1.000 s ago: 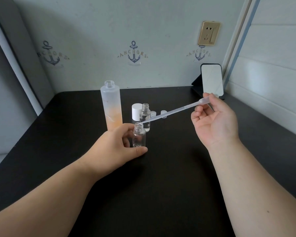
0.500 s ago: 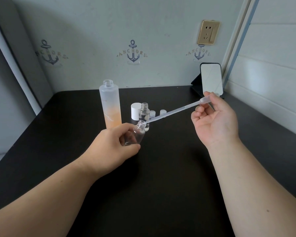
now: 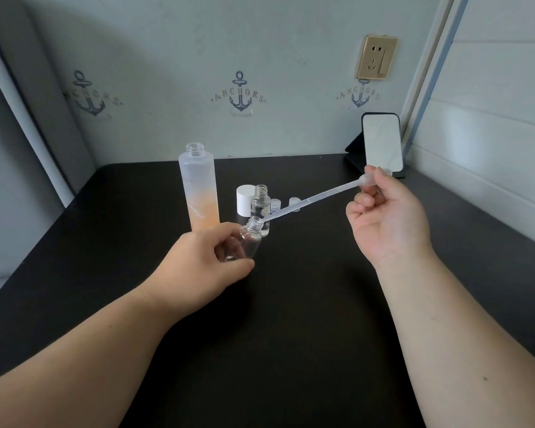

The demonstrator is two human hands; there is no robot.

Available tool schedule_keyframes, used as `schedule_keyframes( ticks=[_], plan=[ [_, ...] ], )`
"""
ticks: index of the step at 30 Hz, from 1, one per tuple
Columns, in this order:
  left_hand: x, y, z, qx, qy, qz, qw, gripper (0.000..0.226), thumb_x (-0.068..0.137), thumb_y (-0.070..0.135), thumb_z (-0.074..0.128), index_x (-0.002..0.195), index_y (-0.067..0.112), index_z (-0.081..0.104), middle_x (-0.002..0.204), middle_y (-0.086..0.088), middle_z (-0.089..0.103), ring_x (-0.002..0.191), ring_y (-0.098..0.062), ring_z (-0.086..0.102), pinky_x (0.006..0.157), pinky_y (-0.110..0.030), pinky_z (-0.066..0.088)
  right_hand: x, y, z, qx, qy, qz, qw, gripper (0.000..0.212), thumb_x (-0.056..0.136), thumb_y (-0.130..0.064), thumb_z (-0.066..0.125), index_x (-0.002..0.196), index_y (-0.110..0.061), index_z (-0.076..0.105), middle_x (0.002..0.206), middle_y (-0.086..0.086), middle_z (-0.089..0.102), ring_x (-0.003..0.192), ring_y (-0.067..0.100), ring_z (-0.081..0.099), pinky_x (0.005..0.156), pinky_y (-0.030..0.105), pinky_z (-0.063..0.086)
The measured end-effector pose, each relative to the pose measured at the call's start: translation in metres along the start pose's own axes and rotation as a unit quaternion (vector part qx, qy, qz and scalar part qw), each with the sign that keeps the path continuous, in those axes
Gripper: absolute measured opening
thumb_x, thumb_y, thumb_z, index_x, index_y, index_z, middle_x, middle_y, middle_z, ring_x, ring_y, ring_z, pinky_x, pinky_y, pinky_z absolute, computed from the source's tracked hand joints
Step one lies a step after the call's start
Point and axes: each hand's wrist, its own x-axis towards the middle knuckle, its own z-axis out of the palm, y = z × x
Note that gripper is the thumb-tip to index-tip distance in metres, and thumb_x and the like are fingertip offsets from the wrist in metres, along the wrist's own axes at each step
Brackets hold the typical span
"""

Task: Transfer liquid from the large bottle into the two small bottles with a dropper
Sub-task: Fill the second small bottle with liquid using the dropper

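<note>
My left hand (image 3: 198, 264) grips a small clear bottle (image 3: 250, 239), tilted with its open neck toward the right. My right hand (image 3: 383, 220) pinches the bulb of a long clear plastic dropper (image 3: 315, 200); the dropper's tip sits at the mouth of the tilted bottle. Behind it a second small clear bottle (image 3: 260, 203) stands upright and uncapped. The large frosted bottle (image 3: 200, 193), open on top, holds orange liquid in its lower part and stands at the left on the black table (image 3: 291, 319).
A white cap (image 3: 244, 200) and two small clear caps (image 3: 294, 201) sit behind the small bottles. A phone (image 3: 382, 146) leans on a stand at the back right. Walls close off the table at the back and right.
My left hand has lifted the small bottle off the table and tilted its neck toward the dropper tip. My right hand has stayed almost in place.
</note>
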Motion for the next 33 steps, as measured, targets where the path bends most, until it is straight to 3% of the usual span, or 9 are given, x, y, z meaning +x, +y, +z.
schedule_keyframes(
  ticks=[12,15,24,27,33],
  plan=[
    [0.0024,-0.0039,0.0011,-0.001,-0.005,-0.007,1.000,0.031,0.077,0.039,0.076,0.106,0.046,0.066,0.087,0.016,0.070,0.077,-0.003,0.062,0.068,-0.018,0.045,0.0022,0.0001,-0.0015,-0.007,0.004,-0.010,1.000,0.009,0.091,-0.010,0.070,0.100,-0.007,0.069,0.074,0.000,0.067,0.050,0.007,0.043,0.051,0.018,0.038],
    [0.0027,-0.0034,0.0017,0.000,-0.002,-0.002,1.000,0.031,0.077,0.039,0.076,0.106,0.046,0.066,0.086,0.016,0.070,0.075,-0.003,0.062,0.067,-0.019,0.046,0.0019,-0.0001,-0.0013,-0.017,0.013,-0.019,1.000,0.003,0.091,-0.008,0.071,0.092,-0.008,0.074,0.075,0.001,0.067,0.051,0.007,0.043,0.051,0.018,0.039],
    [0.0021,-0.0019,0.0008,0.000,-0.001,-0.007,1.000,0.031,0.079,0.035,0.077,0.106,0.045,0.066,0.087,0.017,0.069,0.078,-0.003,0.063,0.066,-0.014,0.045,-0.0002,-0.0009,0.0005,-0.034,0.018,-0.026,0.999,0.018,0.093,-0.007,0.070,0.079,-0.013,0.080,0.073,0.000,0.067,0.049,0.006,0.041,0.052,0.017,0.036],
    [0.0021,-0.0006,0.0009,0.009,0.002,-0.001,1.000,0.028,0.080,0.038,0.077,0.105,0.045,0.066,0.087,0.020,0.068,0.077,-0.001,0.061,0.062,-0.011,0.044,-0.0014,0.0004,0.0016,-0.023,0.043,-0.015,0.999,0.005,0.090,-0.010,0.073,0.089,-0.009,0.077,0.076,0.002,0.069,0.052,0.009,0.046,0.052,0.019,0.039],
    [0.0011,0.0041,0.0026,0.012,0.013,0.020,1.000,0.028,0.078,0.037,0.080,0.101,0.044,0.066,0.084,0.029,0.067,0.068,0.000,0.057,0.064,-0.010,0.045,-0.0016,0.0001,0.0016,-0.005,0.048,-0.008,0.999,0.015,0.089,-0.011,0.071,0.103,-0.004,0.073,0.075,0.002,0.068,0.057,0.013,0.056,0.056,0.022,0.046]
  ],
)
